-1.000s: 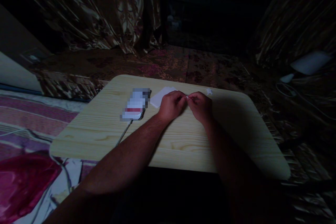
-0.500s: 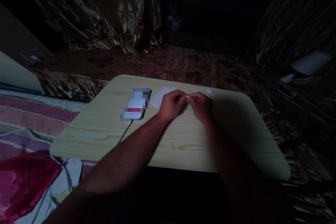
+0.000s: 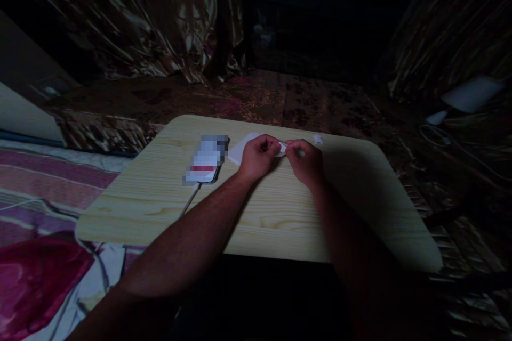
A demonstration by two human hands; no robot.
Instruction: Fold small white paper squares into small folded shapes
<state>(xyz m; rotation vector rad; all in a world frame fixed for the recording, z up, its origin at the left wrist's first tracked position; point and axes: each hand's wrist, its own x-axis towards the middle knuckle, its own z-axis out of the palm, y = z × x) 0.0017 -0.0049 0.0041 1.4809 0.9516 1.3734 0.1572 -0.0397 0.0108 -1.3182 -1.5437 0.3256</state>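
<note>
Between my two hands is a small piece of white paper (image 3: 282, 148), pinched from both sides above the wooden table (image 3: 276, 213). My left hand (image 3: 258, 157) is closed on its left part, thumb against fingers. On its right edge, my right hand (image 3: 306, 161) pinches with thumb and forefinger. The fingers cover much of the paper, so its folds cannot be made out. Partly behind my left hand lies a stack of white paper sheets (image 3: 239, 149). A small white star-like paper shape (image 3: 318, 139) rests just beyond my right hand.
A phone (image 3: 206, 160) with a blurred screen lies left of my hands, a cable (image 3: 188, 202) running from it toward the near edge. Past the table's right side stands a white lamp (image 3: 472, 95). Pink cloth (image 3: 40, 277) lies at the lower left, patterned curtains (image 3: 192, 16) hang behind.
More of the white paper shows between my hands now. My left fingers have shifted their hold and the hands' grip has opened slightly. The view has moved a little.
</note>
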